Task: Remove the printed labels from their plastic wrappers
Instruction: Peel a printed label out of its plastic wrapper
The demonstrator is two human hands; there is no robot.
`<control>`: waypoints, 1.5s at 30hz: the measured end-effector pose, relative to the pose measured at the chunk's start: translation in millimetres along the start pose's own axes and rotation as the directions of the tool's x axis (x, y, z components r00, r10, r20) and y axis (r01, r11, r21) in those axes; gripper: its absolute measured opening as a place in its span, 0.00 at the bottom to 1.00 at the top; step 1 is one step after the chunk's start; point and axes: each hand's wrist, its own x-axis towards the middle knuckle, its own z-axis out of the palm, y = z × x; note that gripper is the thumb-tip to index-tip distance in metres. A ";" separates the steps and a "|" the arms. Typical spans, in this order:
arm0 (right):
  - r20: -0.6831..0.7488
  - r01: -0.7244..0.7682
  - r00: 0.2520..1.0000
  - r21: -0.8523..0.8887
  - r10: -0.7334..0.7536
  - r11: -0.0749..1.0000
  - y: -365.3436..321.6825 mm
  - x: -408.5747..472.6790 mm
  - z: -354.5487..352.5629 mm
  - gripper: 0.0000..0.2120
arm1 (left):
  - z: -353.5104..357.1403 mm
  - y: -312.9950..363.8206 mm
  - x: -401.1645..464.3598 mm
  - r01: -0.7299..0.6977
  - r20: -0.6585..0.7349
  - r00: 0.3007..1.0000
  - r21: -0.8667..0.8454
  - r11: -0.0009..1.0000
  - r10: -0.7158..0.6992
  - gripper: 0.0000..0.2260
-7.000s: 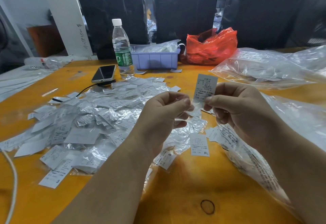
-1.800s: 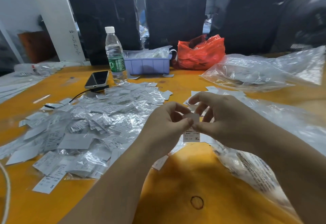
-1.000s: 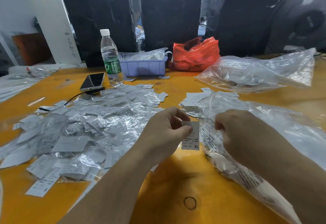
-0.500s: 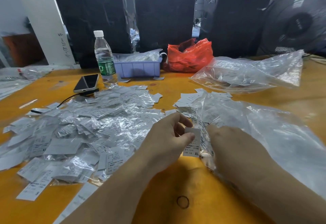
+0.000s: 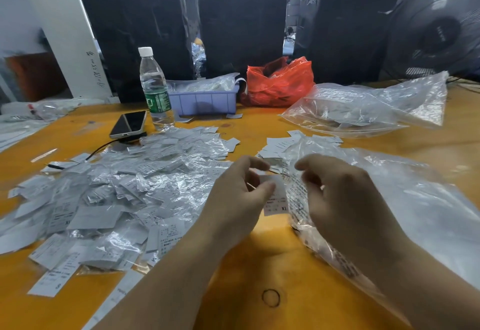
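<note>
While the left hand [image 5: 241, 199] pinches a label [image 5: 276, 199] between thumb and fingers above the tabletop [image 5: 259, 264], the right hand [image 5: 345, 199] hovers beside it, fingers loosely apart, over a bag [image 5: 428, 212].

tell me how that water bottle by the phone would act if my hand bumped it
The water bottle stands tall and narrow, so it would probably tip easily. It looks mostly full with its cap on, so likely heavy enough to resist a light brush. Once down, its round body could roll toward the phone.
</note>
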 end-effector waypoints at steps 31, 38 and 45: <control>0.431 -0.489 0.868 0.825 0.246 0.282 -2.5 44.9 30.2 0.17 | -16.9 8.8 2.4 0.037 -0.181 0.981 -0.175 0.984 -0.069 0.07; 0.403 -0.454 0.890 0.751 0.211 0.479 -10.0 40.0 32.7 0.05 | -16.9 9.9 1.0 0.031 -0.176 0.982 -0.177 0.984 -0.062 0.08; 0.350 -0.426 0.902 0.816 0.251 0.391 -8.9 42.8 27.6 0.10 | -21.9 10.5 4.7 0.085 -0.178 0.973 -0.311 0.947 -0.146 0.04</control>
